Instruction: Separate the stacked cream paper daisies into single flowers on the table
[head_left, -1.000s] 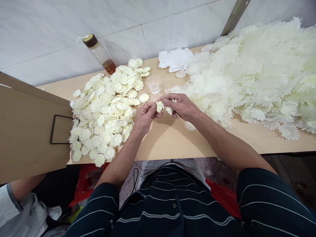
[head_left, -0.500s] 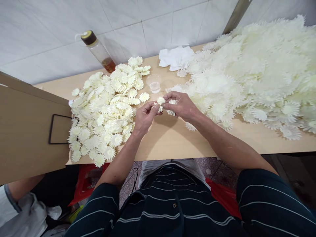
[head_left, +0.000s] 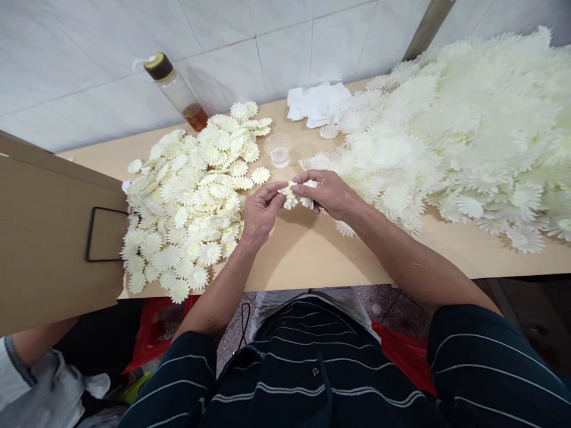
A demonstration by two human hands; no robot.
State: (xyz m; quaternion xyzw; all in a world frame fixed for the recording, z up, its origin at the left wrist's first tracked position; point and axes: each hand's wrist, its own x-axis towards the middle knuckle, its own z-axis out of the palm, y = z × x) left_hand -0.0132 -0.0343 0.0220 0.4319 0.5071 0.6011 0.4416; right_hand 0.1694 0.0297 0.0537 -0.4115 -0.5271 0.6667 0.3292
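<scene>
My left hand (head_left: 261, 211) and my right hand (head_left: 329, 193) meet above the middle of the wooden table (head_left: 307, 249), fingertips pinched together on small cream-white paper flowers (head_left: 294, 195). To the left lies a spread of flat, finished-looking small flowers (head_left: 191, 202). To the right rises a big heap of larger white flower pieces (head_left: 459, 137). One loose flower (head_left: 345, 228) lies on the table just under my right wrist.
A small clear plastic cup (head_left: 279, 151) stands behind my hands. A bottle with a brown cap (head_left: 176, 92) leans at the tiled wall. White crumpled cloth (head_left: 317, 104) lies at the back. A brown board (head_left: 49, 238) covers the left; another person's arm (head_left: 40, 336) shows below it.
My hands have stayed at the same spot, fingers working and turning the small flowers between them. The view has shifted slightly.
</scene>
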